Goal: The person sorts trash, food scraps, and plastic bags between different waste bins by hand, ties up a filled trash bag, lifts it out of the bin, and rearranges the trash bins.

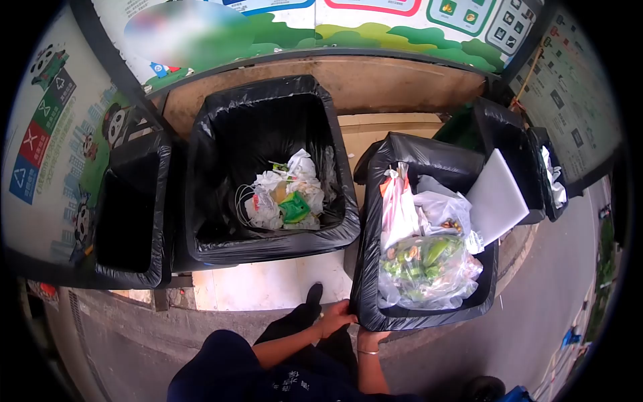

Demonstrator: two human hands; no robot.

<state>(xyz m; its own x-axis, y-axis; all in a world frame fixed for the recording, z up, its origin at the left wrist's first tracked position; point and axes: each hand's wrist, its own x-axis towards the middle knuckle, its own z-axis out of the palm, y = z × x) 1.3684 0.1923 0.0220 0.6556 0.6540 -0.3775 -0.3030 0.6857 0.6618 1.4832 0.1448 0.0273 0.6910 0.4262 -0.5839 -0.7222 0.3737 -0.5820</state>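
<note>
A trash bin (375, 154) lined with a black bag stands at the right, tilted toward me. In it lie a clear plastic bag of vegetable scraps (429, 264), a pinkish-white bag (398, 211), a thin greyish plastic bag (443, 208) and a white foam board (497, 197) that sticks out over the far right rim. My left hand (337, 319) is closed at the bin's near left corner. Just right of it, my right hand (370, 338), a bracelet on its wrist, grips below the near rim; its fingertips are hidden by the bin.
Left of it is a wider black-lined bin (274, 251) with crumpled paper and a green wrapper (293, 208). A narrow lined bin (159, 221) stands far left, with further bins (499, 114) at the back right. Illustrated panels (375, 33) enclose the bay; pavement (536, 288) lies right.
</note>
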